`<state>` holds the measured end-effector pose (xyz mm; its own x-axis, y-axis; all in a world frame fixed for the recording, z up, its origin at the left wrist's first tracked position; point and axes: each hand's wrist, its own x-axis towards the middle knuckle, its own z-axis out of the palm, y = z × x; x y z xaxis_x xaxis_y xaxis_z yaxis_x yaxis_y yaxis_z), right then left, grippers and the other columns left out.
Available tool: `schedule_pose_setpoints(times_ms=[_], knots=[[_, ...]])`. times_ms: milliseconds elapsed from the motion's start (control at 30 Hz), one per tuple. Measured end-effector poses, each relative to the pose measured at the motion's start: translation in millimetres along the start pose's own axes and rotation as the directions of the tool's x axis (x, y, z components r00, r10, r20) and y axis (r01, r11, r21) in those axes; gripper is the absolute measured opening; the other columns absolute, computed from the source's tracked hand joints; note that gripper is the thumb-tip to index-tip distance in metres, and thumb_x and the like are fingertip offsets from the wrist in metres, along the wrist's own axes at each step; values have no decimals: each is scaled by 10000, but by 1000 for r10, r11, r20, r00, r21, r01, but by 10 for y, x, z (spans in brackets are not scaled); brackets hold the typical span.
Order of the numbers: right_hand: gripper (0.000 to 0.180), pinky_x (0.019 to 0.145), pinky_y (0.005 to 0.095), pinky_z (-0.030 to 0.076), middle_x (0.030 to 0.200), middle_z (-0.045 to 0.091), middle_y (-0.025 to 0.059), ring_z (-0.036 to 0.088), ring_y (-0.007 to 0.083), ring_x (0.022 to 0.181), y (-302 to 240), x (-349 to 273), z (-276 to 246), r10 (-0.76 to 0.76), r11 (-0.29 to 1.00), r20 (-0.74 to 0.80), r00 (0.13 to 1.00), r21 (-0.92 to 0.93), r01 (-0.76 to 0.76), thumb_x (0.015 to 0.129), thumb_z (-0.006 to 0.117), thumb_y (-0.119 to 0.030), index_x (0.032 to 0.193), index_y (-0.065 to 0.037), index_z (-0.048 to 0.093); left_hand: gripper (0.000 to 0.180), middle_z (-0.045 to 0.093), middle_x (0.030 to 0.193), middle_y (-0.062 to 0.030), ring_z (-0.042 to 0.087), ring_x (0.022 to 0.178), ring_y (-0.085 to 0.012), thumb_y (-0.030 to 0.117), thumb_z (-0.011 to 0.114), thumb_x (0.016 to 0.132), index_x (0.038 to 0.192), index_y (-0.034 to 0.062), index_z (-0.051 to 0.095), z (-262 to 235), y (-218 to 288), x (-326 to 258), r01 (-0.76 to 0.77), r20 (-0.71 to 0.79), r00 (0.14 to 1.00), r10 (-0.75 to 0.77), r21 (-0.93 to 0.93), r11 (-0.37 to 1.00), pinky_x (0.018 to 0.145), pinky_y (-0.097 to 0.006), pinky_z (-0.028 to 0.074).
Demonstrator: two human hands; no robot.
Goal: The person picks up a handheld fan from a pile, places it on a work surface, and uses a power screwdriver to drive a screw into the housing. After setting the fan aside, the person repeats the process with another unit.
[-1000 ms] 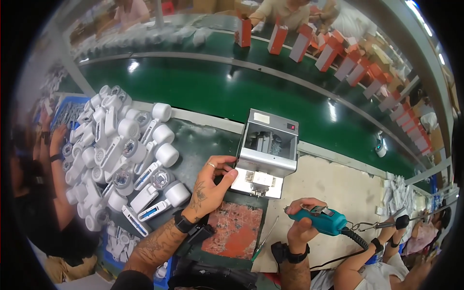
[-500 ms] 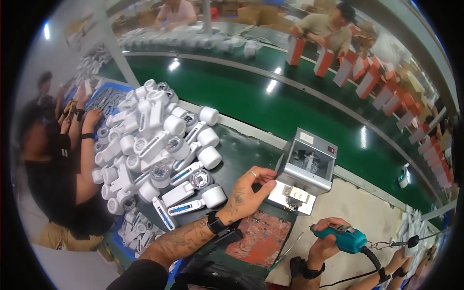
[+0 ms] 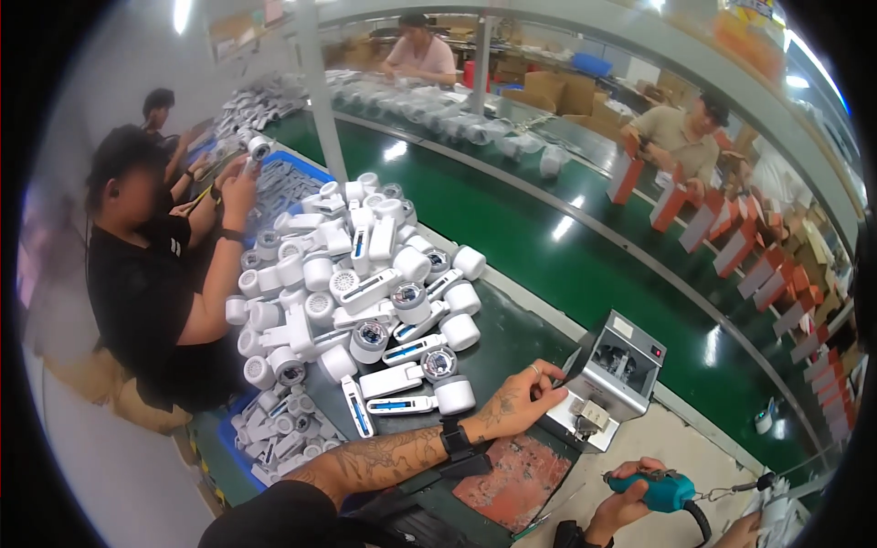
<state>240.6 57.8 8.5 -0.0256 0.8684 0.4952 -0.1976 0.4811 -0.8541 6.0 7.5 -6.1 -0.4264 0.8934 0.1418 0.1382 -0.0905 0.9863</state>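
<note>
My left hand [image 3: 516,402], with a ring and a black wristband, is at the left side of a silver box-shaped screw feeder [image 3: 619,370]. Its fingers are bent, thumb apart from them, the tips at the machine's edge; nothing shows between them. My right hand [image 3: 625,504] grips a teal electric screwdriver [image 3: 670,491] at the lower right. A coiled dark cord and a metal hanging hook run from the tool. Left of my left hand lies a big heap of white handheld-fan bodies [image 3: 365,288], some with round ends and blue battery slots exposed.
A worn red mat [image 3: 512,482] lies below my left wrist. Beyond the bench runs a green conveyor belt [image 3: 512,237] with orange-and-white boxes [image 3: 703,224] along its far side. A blue bin [image 3: 239,447] of small white parts stands lower left. Co-workers sit left and across.
The whole view has swung up and left, so the bench sits lower and farther right. The co-worker at left now holds up a white piece. My hands keep nearly the same pose.
</note>
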Motion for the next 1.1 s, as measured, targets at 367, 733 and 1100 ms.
schedule_pose_setpoints(times_ms=[367, 733, 1100], knots=[[675, 587, 278, 467, 729, 543, 73, 557, 179, 660, -26, 12, 8, 25, 1000, 28, 999, -2, -25, 874, 669, -603, 1122, 1, 498, 316, 522, 742, -8, 507, 698, -119, 236, 655, 960, 1159, 17, 543, -34, 49, 15, -54, 2, 999, 54, -7, 998, 673, -285, 444], [575, 566, 315, 499, 731, 595, 124, 575, 230, 624, -103, 51, 65, -105, 994, -18, 994, -8, 105, 932, 624, -548, 1081, 5, 581, 304, 533, 738, -1, 522, 710, -91, 175, 656, 966, 1181, -1, 533, -31, 81, 29, 23, 23, 999, -23, -34, 999, 677, -269, 454], [580, 553, 314, 439, 729, 562, 121, 528, 218, 600, -74, 59, 129, -209, 975, -78, 975, -91, 201, 924, 642, -543, 1062, 9, 529, 350, 496, 759, -3, 510, 716, -103, 204, 654, 972, 1208, -7, 505, -65, 109, 25, 63, 79, 995, -60, -44, 997, 675, -276, 455]])
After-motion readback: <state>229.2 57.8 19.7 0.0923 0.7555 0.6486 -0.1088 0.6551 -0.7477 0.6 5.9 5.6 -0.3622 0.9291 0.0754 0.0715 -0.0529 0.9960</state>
